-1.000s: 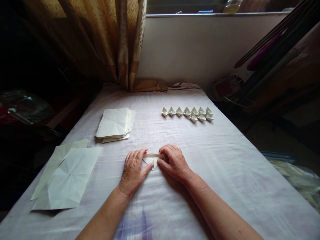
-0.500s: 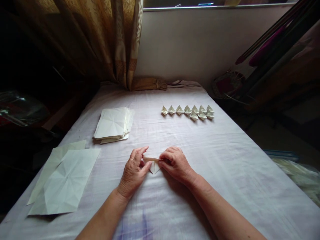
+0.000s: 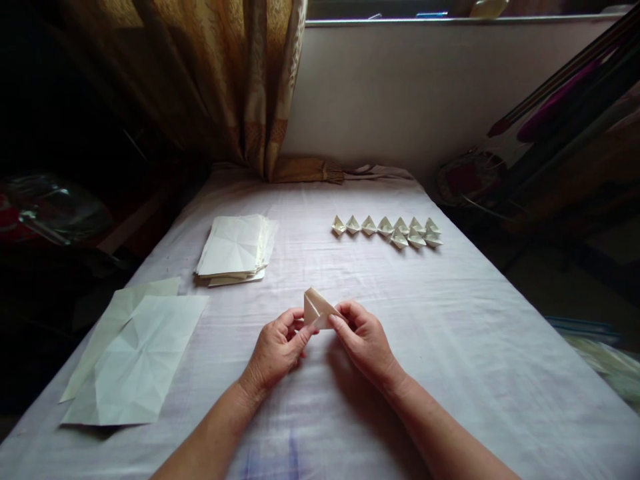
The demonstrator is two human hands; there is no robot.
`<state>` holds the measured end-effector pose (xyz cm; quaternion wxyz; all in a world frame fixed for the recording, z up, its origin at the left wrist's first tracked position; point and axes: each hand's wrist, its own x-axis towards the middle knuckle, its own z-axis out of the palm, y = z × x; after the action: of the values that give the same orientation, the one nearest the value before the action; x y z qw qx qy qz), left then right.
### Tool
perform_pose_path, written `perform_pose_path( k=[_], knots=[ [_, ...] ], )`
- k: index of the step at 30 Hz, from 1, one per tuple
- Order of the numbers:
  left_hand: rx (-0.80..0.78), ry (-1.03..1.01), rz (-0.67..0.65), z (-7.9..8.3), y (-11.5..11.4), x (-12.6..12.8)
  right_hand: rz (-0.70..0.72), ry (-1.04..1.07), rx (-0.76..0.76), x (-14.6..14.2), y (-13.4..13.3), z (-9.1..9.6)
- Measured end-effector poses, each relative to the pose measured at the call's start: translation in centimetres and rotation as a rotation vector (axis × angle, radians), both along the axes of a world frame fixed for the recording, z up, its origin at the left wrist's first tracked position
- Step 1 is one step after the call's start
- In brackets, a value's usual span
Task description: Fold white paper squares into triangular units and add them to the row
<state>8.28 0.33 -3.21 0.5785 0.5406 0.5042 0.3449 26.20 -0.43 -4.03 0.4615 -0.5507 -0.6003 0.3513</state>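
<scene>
Cloth-covered worktop (image 3: pixel 480 400), pale and lightly wrinkled, carries a bluish-purple patch (image 3: pixel 273 461) at its near edge. Just past that, the left hand (image 3: pixel 276 343) and right hand (image 3: pixel 370 343) meet at a small folded paper piece (image 3: pixel 316 309), which stands tilted between them with its point up. The right thumb and forefinger pinch its right corner; the left thumb presses its lower edge, with the other fingers curled behind, where their exact hold cannot be told.

To work this fold well, I would keep the right pinch firm but light so the corner doesn't crumple, let the left thumb follow the existing crease, and line up the edges before pressing hard. A sharp, even crease should help the layers sit flat; a rushed one may skew the point.

Left of the hands, two creased sheets (image 3: pixel 143 360) overlap, one partly covering the other. Farther off sits a stack of creased paper (image 3: pixel 233 247), slightly uneven at its edges. Across from it, small folded pieces (image 3: pixel 385 227) stand in a row, with a few more in front at the right end. Beyond hangs a gold curtain (image 3: pixel 265 87), beside a plain wall (image 3: pixel 380 93).
</scene>
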Motion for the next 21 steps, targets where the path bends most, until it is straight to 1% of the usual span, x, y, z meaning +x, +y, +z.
perform_pose_path(
  k=[3, 7, 10, 14, 16, 19, 21],
  knots=[
    [0.017, 0.013, 0.034, 0.1, 0.0, 0.1, 0.023, -0.013, -0.015, -0.3, -0.3, 0.1],
    [-0.025, 0.009, 0.097, 0.2, 0.3, -0.1, 0.055, -0.072, -0.011, -0.9, -0.8, 0.1],
    [-0.065, -0.035, 0.146, 0.5, 0.5, -0.2, 0.087, -0.103, 0.034, -1.4, -1.3, -0.3],
    [-0.116, -0.12, 0.196, 0.9, 0.8, -0.3, 0.186, -0.08, 0.119, -1.5, -1.5, -0.4],
    [-0.138, -0.129, 0.19, 1.0, 0.8, -0.4, 0.174, -0.059, 0.143, -1.0, -1.3, -0.1],
    [-0.131, -0.094, 0.12, 1.3, 0.6, -0.5, 0.081, -0.045, 0.172, 0.2, -0.7, 0.4],
    [-0.111, -0.071, 0.072, 1.4, 0.4, -0.5, 0.088, -0.03, 0.156, 0.8, -0.4, 0.6]
  ],
)
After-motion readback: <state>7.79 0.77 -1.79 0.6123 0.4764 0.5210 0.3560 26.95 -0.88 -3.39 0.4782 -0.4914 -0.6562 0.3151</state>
